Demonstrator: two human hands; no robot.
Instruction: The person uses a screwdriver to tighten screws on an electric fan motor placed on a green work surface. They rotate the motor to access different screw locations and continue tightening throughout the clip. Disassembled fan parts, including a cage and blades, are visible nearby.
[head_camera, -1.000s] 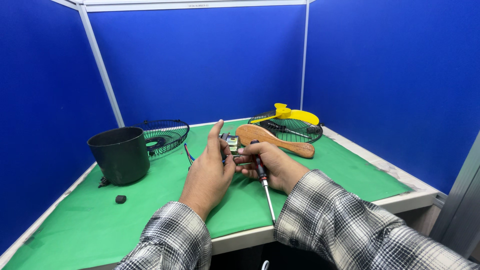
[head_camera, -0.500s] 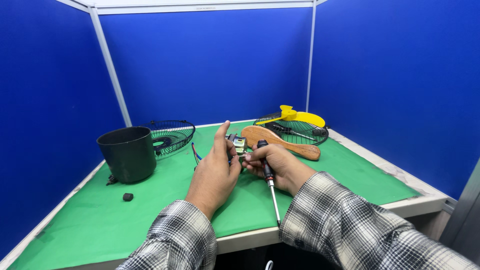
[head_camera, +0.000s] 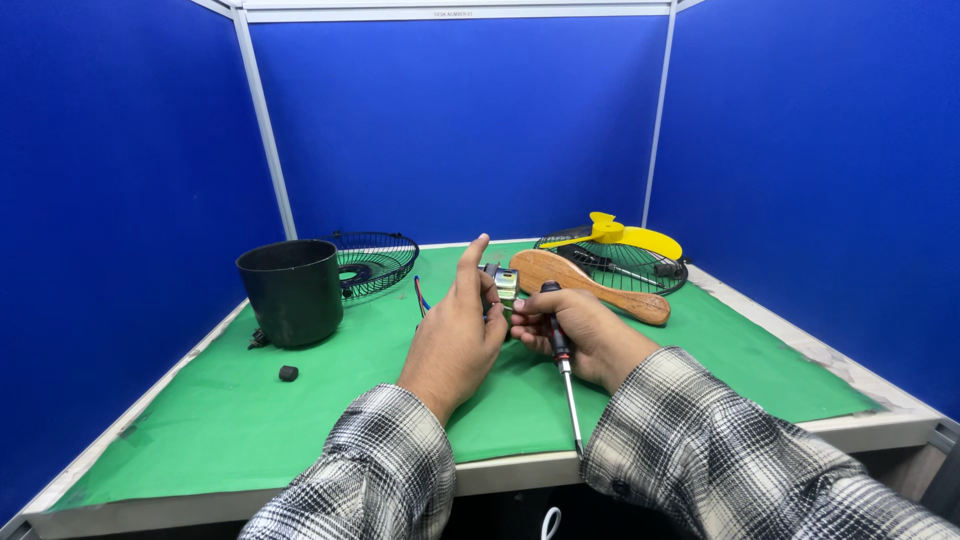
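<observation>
L hand (head_camera: 455, 335) pinches small motor part (head_camera: 505, 284); looks light, rigid, wires fragile, so grip body. R hand (head_camera: 575, 335) clenched on screwdriver (head_camera: 560, 355).

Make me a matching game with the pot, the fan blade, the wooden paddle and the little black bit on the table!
Things:
1. pot
2. fan blade
3. wooden paddle
4. small black piece

Descriptions:
A. yellow, lying on a wire grille
B. brown, just behind the hands
C. dark and round, standing upright at the left
D. tiny, alone on the green mat in front of the pot

Pairs: 1-C, 2-A, 3-B, 4-D
</observation>
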